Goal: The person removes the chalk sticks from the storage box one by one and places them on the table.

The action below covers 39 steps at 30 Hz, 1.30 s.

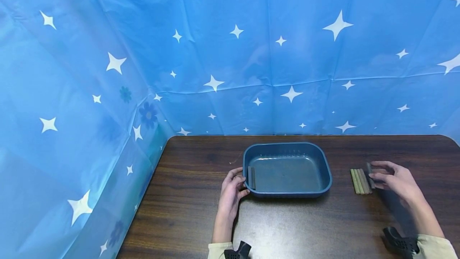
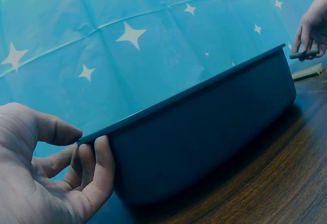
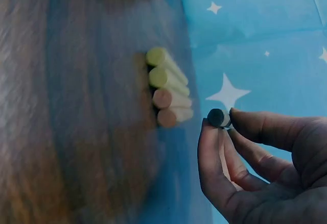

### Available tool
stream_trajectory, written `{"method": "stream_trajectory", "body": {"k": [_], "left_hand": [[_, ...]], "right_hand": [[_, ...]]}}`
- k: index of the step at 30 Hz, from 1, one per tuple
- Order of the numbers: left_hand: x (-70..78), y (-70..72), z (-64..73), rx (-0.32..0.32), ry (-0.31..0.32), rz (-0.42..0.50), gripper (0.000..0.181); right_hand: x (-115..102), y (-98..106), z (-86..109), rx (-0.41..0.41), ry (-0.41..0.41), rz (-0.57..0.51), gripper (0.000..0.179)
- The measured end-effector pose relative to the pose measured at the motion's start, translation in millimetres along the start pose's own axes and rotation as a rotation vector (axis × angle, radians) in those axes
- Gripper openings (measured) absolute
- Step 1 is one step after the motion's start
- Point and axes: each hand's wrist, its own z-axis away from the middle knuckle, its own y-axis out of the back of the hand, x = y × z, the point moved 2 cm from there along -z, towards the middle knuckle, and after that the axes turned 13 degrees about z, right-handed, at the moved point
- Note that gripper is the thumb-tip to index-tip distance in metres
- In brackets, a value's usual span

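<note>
A blue rectangular tray (image 1: 287, 194) stands on the table, with dark chalk sticks (image 1: 251, 178) lying against its left inner wall. At the tray's left end, my left hand (image 1: 230, 191) pinches the rim between thumb and fingers, as the left wrist view also shows. My right hand (image 1: 393, 179) holds a dark chalk stick (image 3: 216, 117) between thumb and fingertips, raised off the table. Just left of it lie two yellow-green chalk sticks (image 3: 156, 56) and two pinkish-brown chalk sticks (image 3: 163, 98), side by side in a row.
The dark wood-grain table (image 1: 190, 211) extends around the tray. A blue sheet with white stars (image 1: 251, 59) hangs behind the table and along its left side. Black wrist straps (image 1: 400, 241) sit at both cuffs.
</note>
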Motion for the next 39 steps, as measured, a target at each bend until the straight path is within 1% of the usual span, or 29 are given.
{"method": "stream_trajectory", "body": {"k": [3, 6, 13, 16, 18, 27, 34, 39], "left_hand": [[-0.6, 0.1, -0.8, 0.001, 0.001, 0.001, 0.038], [-0.5, 0.1, -0.8, 0.002, 0.001, -0.001, 0.038], [1.1, 0.0, 0.0, 0.014, 0.003, -0.015, 0.038], [1.5, -0.3, -0.4, 0.017, 0.007, -0.017, 0.038], [1.4, -0.2, -0.7, 0.016, 0.009, -0.019, 0.038], [0.7, 0.7, -0.3, 0.014, 0.012, -0.006, 0.036], [0.6, 1.1, -0.6, 0.022, 0.014, -0.008, 0.034], [1.1, 1.0, -0.7, 0.022, 0.013, -0.009, 0.034]], "right_hand": [[4, 1, -0.1, 0.001, -0.027, 0.026, 0.050], [8, 0, -1.0, 0.011, -0.033, 0.088, 0.047], [7, -6, -4.7, 0.071, -0.002, 0.265, 0.040], [4, -8, -5.4, 0.101, 0.017, 0.331, 0.036], [1, -9, -5.1, 0.118, 0.027, 0.357, 0.035], [-1, -13, -1.8, 0.179, 0.039, 0.381, 0.032], [0, -11, -1.6, 0.189, 0.023, 0.379, 0.033], [0, -10, -0.7, 0.206, 0.011, 0.375, 0.037]]}}
